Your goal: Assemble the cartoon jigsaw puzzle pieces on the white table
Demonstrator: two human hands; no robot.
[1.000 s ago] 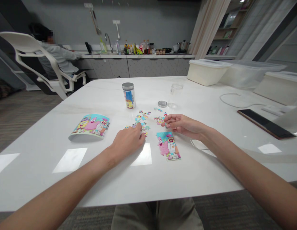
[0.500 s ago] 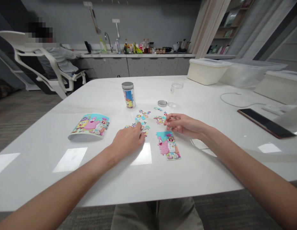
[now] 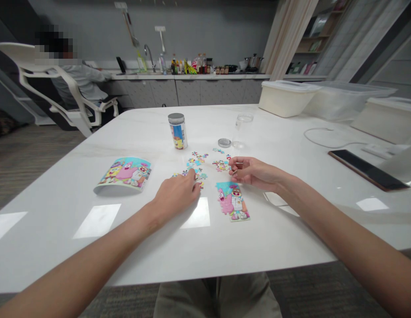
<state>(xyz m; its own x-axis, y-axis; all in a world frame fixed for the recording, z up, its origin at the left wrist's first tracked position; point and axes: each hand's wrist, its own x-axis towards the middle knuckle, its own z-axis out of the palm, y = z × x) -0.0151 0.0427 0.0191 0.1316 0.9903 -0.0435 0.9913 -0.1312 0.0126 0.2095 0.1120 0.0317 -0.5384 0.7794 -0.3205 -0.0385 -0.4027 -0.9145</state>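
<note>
My left hand (image 3: 178, 190) is closed, with its curled fingers down among loose jigsaw pieces (image 3: 196, 162). Its fingertips are hidden, so what they hold, if anything, does not show. My right hand (image 3: 250, 170) hovers beside a second group of jigsaw pieces (image 3: 221, 165), thumb and fingers drawn together; anything between them is too small to make out. Just below it lies a joined part of the jigsaw (image 3: 232, 202), showing a pink starfish and a figure in white. To the left, a curved picture sheet (image 3: 126, 174) shows the same cartoon characters.
Behind the pieces stand a lidded jar (image 3: 178, 131) with a cartoon label and a clear open jar (image 3: 243, 131), with a metal lid (image 3: 224, 142) between. A phone (image 3: 367, 170), a white cable (image 3: 324, 143) and storage boxes (image 3: 288, 99) occupy the right side. A person (image 3: 82, 84) sits back left.
My right hand's fingers have shifted very slightly to the right and curled a little differently. My left hand and the jigsaw pieces look the same.
</note>
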